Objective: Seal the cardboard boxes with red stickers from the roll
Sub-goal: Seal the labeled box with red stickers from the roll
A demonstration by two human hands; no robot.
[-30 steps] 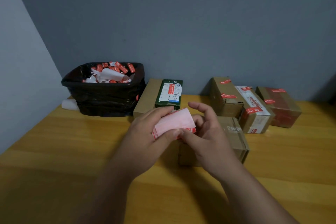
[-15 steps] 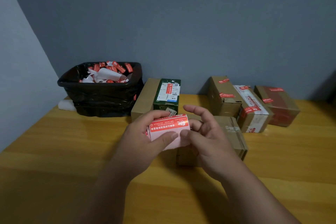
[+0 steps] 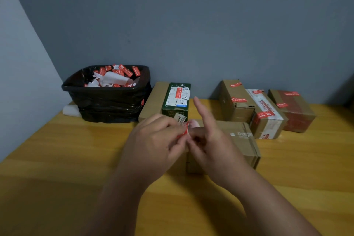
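- Pinching a red sticker point(image 3: 184, 130) between curled fingertips, the left hand point(image 3: 153, 140) hovers over the table's point(image 3: 57, 159) middle.
- The right hand point(image 3: 212, 140) meets it there, index finger straight and raised; whether its lower fingers grip the sticker cannot be told.
- Beneath both lies a cardboard box point(image 3: 243, 145).
- A black bin point(image 3: 107, 99) of sticker scraps occupies the far-left corner.

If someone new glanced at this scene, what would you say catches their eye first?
Probably the two hands at centre: the left hand and right hand pinch a red sticker above a plain cardboard box. Next, the black bin at back left, heaped with red and white scraps, and the stickered boxes at back right.
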